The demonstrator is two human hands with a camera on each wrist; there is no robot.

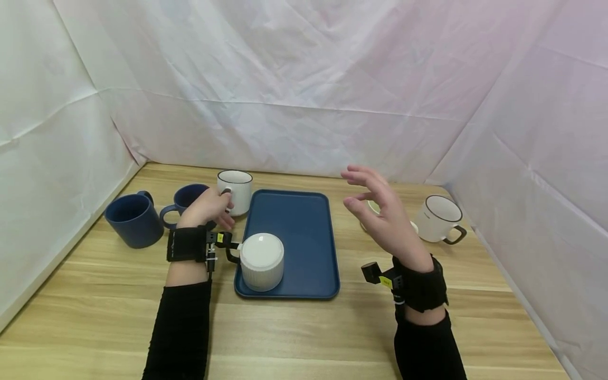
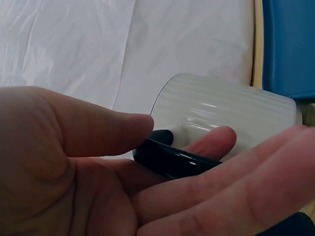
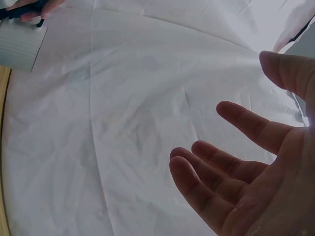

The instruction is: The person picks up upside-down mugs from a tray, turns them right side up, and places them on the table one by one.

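The left hand (image 1: 206,207) grips the dark handle of a white ribbed mug (image 1: 236,191) that stands upright just beyond its knuckles; in the left wrist view the thumb and fingers (image 2: 209,147) curl round the black handle (image 2: 170,158) with the ribbed wall of the mug right behind them. That mug sits on the wooden table (image 1: 304,327), just off the far left corner of a blue tray (image 1: 304,232), which lies between the two hands. On the tray's near left corner, just beside the left wrist, a second white ribbed mug (image 1: 262,262) stands upside down with its dark handle pointing toward the wrist strap. To the outer side of the left hand stand two dark blue mugs, a small one (image 1: 182,203) partly hidden behind the hand and a larger one (image 1: 133,219) farther out. The right hand (image 1: 382,214) hangs in the air above the table with its fingers spread and relaxed, holding nothing; the right wrist view shows the open palm against the white cloth backdrop (image 3: 123,123). Just beyond the right hand, partly hidden by it, is a pale cup (image 1: 375,208), and to its outer side stands a white mug with a dark rim (image 1: 439,217), its handle pointing toward the person.
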